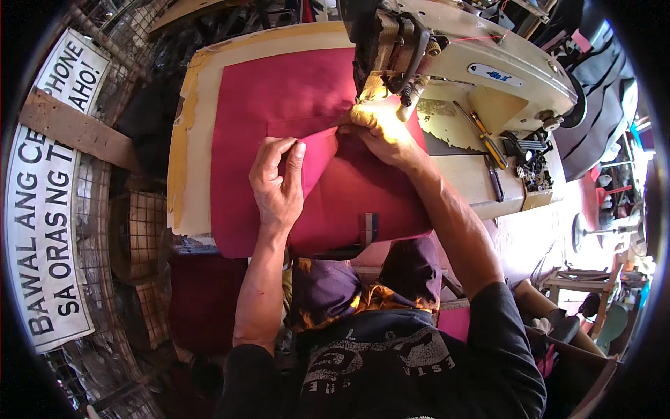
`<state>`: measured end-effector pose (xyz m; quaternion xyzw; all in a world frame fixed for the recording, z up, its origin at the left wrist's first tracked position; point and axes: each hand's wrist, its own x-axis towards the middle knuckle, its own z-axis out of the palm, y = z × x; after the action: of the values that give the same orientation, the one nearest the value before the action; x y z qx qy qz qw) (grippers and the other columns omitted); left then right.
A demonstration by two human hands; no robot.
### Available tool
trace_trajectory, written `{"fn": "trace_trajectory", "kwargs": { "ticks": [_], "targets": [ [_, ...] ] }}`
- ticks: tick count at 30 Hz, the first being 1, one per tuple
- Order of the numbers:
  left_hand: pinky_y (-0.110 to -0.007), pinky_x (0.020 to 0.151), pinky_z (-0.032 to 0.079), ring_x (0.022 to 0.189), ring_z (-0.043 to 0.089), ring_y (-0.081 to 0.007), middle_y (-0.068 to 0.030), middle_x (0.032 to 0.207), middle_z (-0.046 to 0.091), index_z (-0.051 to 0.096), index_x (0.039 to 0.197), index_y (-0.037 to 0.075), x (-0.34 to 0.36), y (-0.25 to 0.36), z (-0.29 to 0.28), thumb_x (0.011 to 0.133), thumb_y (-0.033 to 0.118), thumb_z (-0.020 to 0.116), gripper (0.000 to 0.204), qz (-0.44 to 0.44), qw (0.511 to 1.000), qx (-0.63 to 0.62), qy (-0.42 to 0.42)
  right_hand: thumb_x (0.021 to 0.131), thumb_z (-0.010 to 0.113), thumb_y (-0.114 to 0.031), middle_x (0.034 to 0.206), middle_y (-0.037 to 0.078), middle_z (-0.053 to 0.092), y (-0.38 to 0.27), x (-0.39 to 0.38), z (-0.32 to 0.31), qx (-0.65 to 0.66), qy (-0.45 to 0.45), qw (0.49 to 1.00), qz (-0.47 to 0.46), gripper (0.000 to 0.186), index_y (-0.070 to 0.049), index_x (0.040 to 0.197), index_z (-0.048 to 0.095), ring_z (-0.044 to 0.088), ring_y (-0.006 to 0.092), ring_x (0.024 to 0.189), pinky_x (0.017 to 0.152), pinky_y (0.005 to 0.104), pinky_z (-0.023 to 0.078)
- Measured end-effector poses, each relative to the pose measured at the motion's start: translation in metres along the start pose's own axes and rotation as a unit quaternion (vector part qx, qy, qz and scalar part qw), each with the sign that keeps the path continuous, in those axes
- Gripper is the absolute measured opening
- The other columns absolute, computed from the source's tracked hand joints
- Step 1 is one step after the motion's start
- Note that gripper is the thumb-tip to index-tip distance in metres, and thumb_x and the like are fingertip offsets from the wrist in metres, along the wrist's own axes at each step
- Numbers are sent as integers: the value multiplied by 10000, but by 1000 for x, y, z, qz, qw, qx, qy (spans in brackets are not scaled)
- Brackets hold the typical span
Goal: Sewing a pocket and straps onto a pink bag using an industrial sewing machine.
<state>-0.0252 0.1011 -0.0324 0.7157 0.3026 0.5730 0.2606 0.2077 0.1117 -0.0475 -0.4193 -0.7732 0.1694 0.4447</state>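
Note:
A large piece of crimson fabric (279, 84) lies over the table under the head of a sewing machine (481, 59). My left hand (276, 185) pinches a raised flap of this fabric between thumb and fingers, left of the needle area. Close in front of the presser and needle parts (391, 77), my right hand (387, 136) has its fingers closed on the same flap's far end. Lamp light falls brightly on those fingers, and the needle tip is hidden. A small striped tab (368, 227) sits near the fabric's front edge.
Right of the fabric, a yellow-and-black screwdriver (487, 140), dark scissors or snips (494, 178) and a pile of small metal parts (537, 171) lie on the machine bed. A wire-mesh wall with a white sign (52, 230) stands at left. A fan (579, 230) stands at right.

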Motion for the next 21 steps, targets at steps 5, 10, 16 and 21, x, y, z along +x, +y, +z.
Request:
{"fn": "trace_trajectory", "kwargs": {
  "ticks": [5, 10, 16, 21],
  "targets": [
    [-279, 756, 461, 810, 552, -136, -41, 882, 588, 629, 1005, -16, 4, 5, 3, 1014, 87, 646, 104, -3, 1000, 25, -8, 886, 689, 54, 837, 105, 727, -5, 4, -12, -22, 21, 997, -64, 166, -5, 1035, 733, 707, 213, 770, 706, 320, 554],
    [-349, 722, 500, 801, 629, -239, -112, 890, 636, 656, 1001, -23, 11, 4, 5, 973, 53, 679, 84, 9, 999, 36, -2, 890, 704, 26, 889, 84, 736, -24, 15, -3, 71, 2, 997, -8, 127, -5, 1008, 741, 713, 201, 815, 742, 315, 554],
    [-366, 710, 508, 790, 632, -267, -135, 889, 633, 658, 1009, -23, 14, 11, 4, 949, -30, 662, 61, 60, 996, 61, -13, 917, 695, -74, 889, 86, 712, -45, 18, -3, 6, -5, 1000, 12, 79, -23, 963, 734, 709, 237, 859, 785, 345, 560],
    [-355, 739, 508, 818, 635, -247, -124, 910, 643, 660, 1014, -10, -4, 18, -4, 967, 37, 677, 69, 32, 997, 63, -32, 898, 727, -67, 945, 94, 688, -60, 7, 9, 79, 5, 996, -29, 102, -5, 976, 706, 700, 240, 890, 780, 356, 565]
  ]
}}
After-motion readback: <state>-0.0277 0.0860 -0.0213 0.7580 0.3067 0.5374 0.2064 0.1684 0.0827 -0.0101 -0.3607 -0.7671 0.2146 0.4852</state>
